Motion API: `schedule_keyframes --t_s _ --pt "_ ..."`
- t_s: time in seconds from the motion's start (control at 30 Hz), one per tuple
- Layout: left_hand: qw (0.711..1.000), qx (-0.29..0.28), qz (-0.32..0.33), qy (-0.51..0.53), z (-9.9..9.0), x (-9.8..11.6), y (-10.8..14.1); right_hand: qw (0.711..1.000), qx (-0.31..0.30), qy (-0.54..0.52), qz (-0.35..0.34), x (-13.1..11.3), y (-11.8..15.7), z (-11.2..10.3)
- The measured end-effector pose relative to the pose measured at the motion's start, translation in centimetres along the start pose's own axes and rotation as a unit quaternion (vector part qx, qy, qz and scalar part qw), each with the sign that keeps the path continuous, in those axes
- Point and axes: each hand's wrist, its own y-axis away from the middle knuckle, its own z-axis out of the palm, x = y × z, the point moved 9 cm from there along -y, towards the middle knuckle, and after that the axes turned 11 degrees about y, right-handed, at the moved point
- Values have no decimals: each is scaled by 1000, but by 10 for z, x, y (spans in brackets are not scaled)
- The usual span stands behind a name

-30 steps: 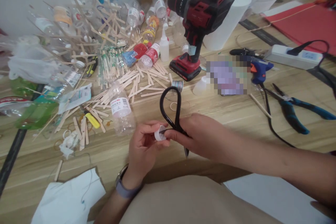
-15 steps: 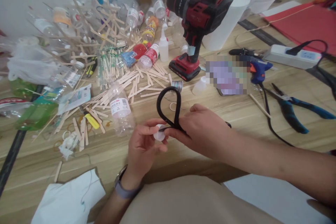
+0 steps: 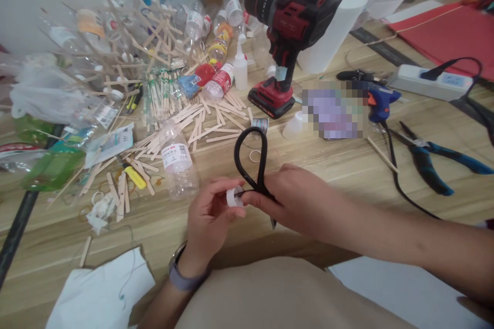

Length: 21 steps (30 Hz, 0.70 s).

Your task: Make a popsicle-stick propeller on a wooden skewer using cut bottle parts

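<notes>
Between the thumb and fingers of my left hand [image 3: 212, 211] is a small white bottle cap [image 3: 233, 197], turned with its side toward me. My right hand [image 3: 293, 195] is closed around a pair of black-handled scissors [image 3: 263, 157], one large handle loop standing up above the fist. A dark blade points left and meets the cap; whether it pierces the cap I cannot tell. Another pointed piece of the scissors shows below the right hand. Left of my hands, an uncapped-looking clear plastic bottle [image 3: 177, 164] with a white-and-pink label lies on the wooden table [image 3: 216, 164].
A red and black cordless drill [image 3: 287, 41] stands on its battery beyond my hands. To the right are pliers [image 3: 428, 157], a blue glue gun [image 3: 380, 103] and a power strip [image 3: 430, 82]. Craft sticks [image 3: 200, 121] and several bottles crowd the left, near a yellow-handled cutter [image 3: 135, 176].
The cap has turned in my left fingers, from face-on to more side-on. My right hand has tilted slightly with the scissors, and a pointed end now shows beneath it.
</notes>
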Motion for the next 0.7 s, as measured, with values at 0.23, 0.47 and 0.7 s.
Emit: schedule_keyframes --t_s 0.23,0.47,0.7 --pt "997 -11 67 -25 2 10 2 958 -181 -210 77 9 5 31" --pt "996 -37 70 43 6 10 -1 888 -279 -364 49 0 10 45" --pt "990 34 -58 125 -5 -17 2 998 51 42 -10 2 -1 -8"
